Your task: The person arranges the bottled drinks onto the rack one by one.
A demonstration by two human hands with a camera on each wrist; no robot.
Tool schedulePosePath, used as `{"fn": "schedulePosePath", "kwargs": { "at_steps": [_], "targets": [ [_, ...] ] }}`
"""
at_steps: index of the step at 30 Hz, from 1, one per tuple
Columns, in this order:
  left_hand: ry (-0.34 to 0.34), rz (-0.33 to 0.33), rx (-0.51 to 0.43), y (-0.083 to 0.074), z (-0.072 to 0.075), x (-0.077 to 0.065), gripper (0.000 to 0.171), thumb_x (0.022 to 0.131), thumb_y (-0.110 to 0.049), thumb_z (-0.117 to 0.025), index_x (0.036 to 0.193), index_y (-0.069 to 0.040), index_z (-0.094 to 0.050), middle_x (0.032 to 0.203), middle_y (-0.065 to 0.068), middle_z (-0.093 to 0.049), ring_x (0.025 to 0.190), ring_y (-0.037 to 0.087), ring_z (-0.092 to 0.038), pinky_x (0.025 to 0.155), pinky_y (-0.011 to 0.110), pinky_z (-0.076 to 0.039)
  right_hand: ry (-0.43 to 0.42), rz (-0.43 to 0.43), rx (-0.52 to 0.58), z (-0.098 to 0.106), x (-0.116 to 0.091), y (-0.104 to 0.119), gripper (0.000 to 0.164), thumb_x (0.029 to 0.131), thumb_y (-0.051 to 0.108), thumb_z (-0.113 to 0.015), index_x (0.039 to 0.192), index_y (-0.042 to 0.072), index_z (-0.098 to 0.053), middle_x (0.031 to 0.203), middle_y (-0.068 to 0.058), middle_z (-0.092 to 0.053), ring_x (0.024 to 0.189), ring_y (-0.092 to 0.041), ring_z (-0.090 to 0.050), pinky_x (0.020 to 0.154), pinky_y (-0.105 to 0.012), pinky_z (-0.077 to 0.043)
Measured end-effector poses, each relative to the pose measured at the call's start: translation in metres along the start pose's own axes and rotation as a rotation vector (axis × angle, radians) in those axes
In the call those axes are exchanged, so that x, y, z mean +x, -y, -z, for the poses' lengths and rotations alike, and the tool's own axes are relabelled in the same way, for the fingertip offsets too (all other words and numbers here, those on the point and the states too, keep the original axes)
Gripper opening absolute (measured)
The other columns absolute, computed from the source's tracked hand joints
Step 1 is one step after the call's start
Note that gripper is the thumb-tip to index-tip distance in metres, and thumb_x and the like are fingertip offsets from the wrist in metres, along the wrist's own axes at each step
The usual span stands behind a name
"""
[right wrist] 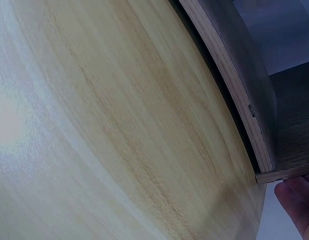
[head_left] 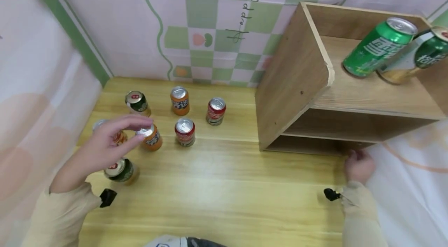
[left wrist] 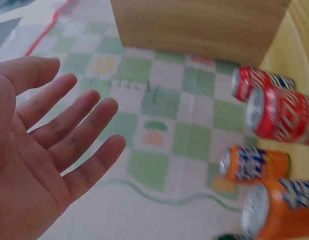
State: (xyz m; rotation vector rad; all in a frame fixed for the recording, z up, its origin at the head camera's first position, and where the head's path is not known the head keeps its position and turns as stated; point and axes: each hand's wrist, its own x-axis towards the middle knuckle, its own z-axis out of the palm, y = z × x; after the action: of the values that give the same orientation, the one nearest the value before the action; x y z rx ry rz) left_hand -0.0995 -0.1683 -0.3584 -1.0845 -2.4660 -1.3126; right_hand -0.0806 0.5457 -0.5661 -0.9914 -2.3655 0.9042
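Observation:
My left hand hovers over the cans at the left of the table, holding nothing; in the left wrist view its fingers are spread and slightly bent. Below its fingertips stands an orange soda can, and another orange can is partly hidden behind the hand. Green-and-gold cans stand behind and in front of it. At the lower right corner of a wooden shelf unit, my right hand has its fingertips against or close to the edge; most of its fingers are hidden.
Two red cans and another orange can stand upright farther right. On the shelf unit's top level are a tall green can and a green, white and gold can. A checkered cloth hangs behind the table.

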Motion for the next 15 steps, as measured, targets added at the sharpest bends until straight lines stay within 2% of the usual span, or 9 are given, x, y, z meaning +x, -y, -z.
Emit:
{"fn": "schedulePosePath", "kwargs": {
  "at_steps": [2,7,9,12,15],
  "targets": [
    [-0.047,0.002,-0.017,0.005,0.0,-0.012,0.045,0.084,0.019,-0.068,0.124,-0.002,-0.068,0.127,0.0,-0.068,0.116,0.008,-0.062,0.095,0.016,-0.049,-0.014,0.002,-0.006,0.0,-0.004,0.001,0.04,0.104,0.017,-0.046,0.128,-0.011,-0.062,0.124,-0.033,-0.063,0.103,-0.04,-0.055,0.101,-0.056,-0.045],
    [-0.132,0.064,-0.028,0.015,0.006,-0.04,0.041,0.084,0.022,-0.065,0.121,0.005,-0.066,0.122,-0.005,-0.068,0.107,0.005,-0.063,0.09,0.013,-0.049,-0.038,0.012,-0.009,-0.002,-0.002,-0.002,0.04,0.105,0.019,-0.047,0.125,-0.01,-0.063,0.122,-0.033,-0.064,0.106,-0.042,-0.057,0.102,-0.055,-0.044],
    [-0.128,0.096,-0.019,0.016,0.013,-0.046,0.041,0.084,0.023,-0.064,0.122,0.006,-0.065,0.121,-0.008,-0.068,0.106,0.004,-0.063,0.092,0.013,-0.048,-0.042,0.011,-0.006,-0.003,-0.001,-0.004,0.04,0.105,0.02,-0.047,0.126,-0.011,-0.063,0.123,-0.033,-0.063,0.112,-0.045,-0.056,0.103,-0.055,-0.043],
    [-0.111,0.116,0.007,0.02,0.022,-0.056,0.044,0.083,0.024,-0.064,0.123,0.007,-0.065,0.123,-0.01,-0.068,0.11,0.002,-0.062,0.096,0.012,-0.045,-0.041,0.005,-0.002,-0.002,-0.001,0.001,0.04,0.105,0.018,-0.045,0.126,-0.011,-0.063,0.123,-0.033,-0.063,0.112,-0.044,-0.056,0.104,-0.055,-0.044],
    [-0.117,0.153,0.024,0.027,0.024,-0.07,0.044,0.082,0.024,-0.065,0.122,0.006,-0.066,0.126,-0.009,-0.068,0.117,0.001,-0.059,0.1,0.011,-0.041,-0.036,0.001,0.006,-0.001,-0.002,0.005,0.039,0.105,0.016,-0.044,0.126,-0.012,-0.062,0.123,-0.034,-0.063,0.112,-0.046,-0.056,0.104,-0.056,-0.044]
  ]
}}
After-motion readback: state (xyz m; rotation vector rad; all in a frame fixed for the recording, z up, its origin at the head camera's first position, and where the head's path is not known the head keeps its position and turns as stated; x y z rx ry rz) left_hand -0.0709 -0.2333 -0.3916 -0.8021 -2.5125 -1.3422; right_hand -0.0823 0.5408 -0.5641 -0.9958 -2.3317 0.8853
